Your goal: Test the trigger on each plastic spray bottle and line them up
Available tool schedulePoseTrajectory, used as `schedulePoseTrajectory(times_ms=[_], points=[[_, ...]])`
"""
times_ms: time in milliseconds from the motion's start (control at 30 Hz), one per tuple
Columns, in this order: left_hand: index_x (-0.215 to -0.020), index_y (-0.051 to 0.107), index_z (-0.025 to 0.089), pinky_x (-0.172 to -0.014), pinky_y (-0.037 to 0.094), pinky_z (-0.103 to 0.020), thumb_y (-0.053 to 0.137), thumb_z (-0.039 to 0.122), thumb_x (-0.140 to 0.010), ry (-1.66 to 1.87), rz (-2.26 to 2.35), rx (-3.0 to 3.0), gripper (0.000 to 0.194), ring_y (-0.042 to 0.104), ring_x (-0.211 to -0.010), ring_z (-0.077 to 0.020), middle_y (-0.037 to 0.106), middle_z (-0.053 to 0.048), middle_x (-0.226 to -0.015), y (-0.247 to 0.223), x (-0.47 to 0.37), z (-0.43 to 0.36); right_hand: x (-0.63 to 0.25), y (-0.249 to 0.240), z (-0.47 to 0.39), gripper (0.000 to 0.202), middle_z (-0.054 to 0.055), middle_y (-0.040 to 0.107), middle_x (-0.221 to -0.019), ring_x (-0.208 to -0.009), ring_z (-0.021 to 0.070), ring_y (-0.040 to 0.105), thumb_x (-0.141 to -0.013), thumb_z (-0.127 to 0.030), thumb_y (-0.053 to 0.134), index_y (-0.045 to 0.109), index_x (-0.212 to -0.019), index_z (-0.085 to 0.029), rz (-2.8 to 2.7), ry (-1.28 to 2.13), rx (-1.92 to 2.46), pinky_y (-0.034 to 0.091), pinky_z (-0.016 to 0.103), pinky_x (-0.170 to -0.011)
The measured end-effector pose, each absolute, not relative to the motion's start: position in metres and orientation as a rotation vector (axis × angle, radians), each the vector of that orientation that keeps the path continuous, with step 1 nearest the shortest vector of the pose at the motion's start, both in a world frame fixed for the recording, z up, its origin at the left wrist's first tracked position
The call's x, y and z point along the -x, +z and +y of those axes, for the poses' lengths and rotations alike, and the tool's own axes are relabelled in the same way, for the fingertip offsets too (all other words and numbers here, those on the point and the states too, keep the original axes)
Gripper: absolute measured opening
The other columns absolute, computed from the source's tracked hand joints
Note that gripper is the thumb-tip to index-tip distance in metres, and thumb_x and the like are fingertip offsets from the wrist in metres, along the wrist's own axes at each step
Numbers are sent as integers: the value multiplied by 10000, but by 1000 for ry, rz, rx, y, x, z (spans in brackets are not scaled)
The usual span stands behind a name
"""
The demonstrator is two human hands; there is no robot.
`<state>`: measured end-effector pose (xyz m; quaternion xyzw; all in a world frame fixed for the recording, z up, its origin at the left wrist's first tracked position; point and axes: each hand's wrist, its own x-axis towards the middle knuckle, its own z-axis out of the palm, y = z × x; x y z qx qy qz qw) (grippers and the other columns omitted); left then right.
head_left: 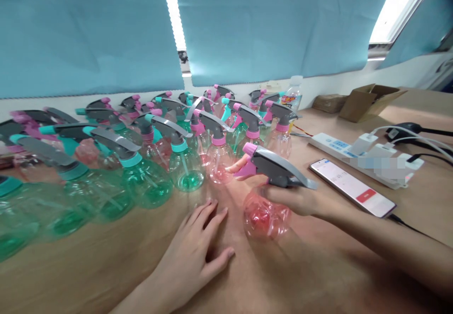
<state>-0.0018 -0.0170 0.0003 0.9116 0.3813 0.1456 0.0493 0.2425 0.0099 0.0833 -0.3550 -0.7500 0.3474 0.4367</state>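
Observation:
My right hand (293, 198) is wrapped round the neck of a clear pink spray bottle (265, 219) with a grey and pink trigger head. Its index finger reaches out past the pink trigger. My left hand (198, 243) lies on the wooden table (116, 267) to the left of that bottle, fingers spread and holding nothing. Beyond both hands stand several spray bottles, among them a green one (187, 167) with a teal collar and a pink one (219, 163) with a pink collar. More green bottles (146, 186) stand to the left.
A phone (354, 189) lies to the right, beside a white power strip (332, 145) with plugs and cables. Farther back are an open cardboard box (364, 106) and a clear labelled bottle (293, 94). Blue cloth (276, 21) hangs behind the table.

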Motion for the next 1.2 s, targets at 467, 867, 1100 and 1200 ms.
schedulePoseTrajectory(times_ms=[467, 867, 1100, 1200], points=[[-1407, 414, 240, -1053, 349, -544, 525, 466, -921, 449, 1154, -2771, 547, 373, -1327, -343, 428, -114, -1452, 2, 1, -16, -242, 77, 12, 205, -68, 398, -622, -586, 132, 499, -683, -110, 507, 461, -827, -248, -1780, 986, 884, 489, 330, -664], [-1385, 444, 226, -1045, 356, -553, 522, 474, -924, 431, 1161, -2782, 529, 362, -1332, -350, 418, -125, -1456, 0, 2, -17, -242, 77, 11, 196, -81, 339, -597, -476, 101, 390, -710, -122, 498, 455, -847, -254, -1794, 1003, 884, 426, 280, -533], [-1375, 454, 232, -1060, 341, -545, 521, 469, -924, 462, 1143, -2774, 514, 382, -1323, -340, 443, -116, -1441, 1, 1, -16, -242, 75, 11, 210, -73, 418, -572, -491, 119, 459, -719, -140, 519, 537, -896, -252, -1800, 929, 924, 470, 297, -552], [-1377, 452, 226, -1054, 348, -553, 521, 472, -924, 454, 1140, -2787, 520, 378, -1326, -343, 442, -120, -1441, 2, 1, -16, -242, 75, 10, 201, -64, 434, -588, -515, 125, 475, -718, -137, 517, 540, -882, -251, -1793, 920, 935, 468, 301, -560]])
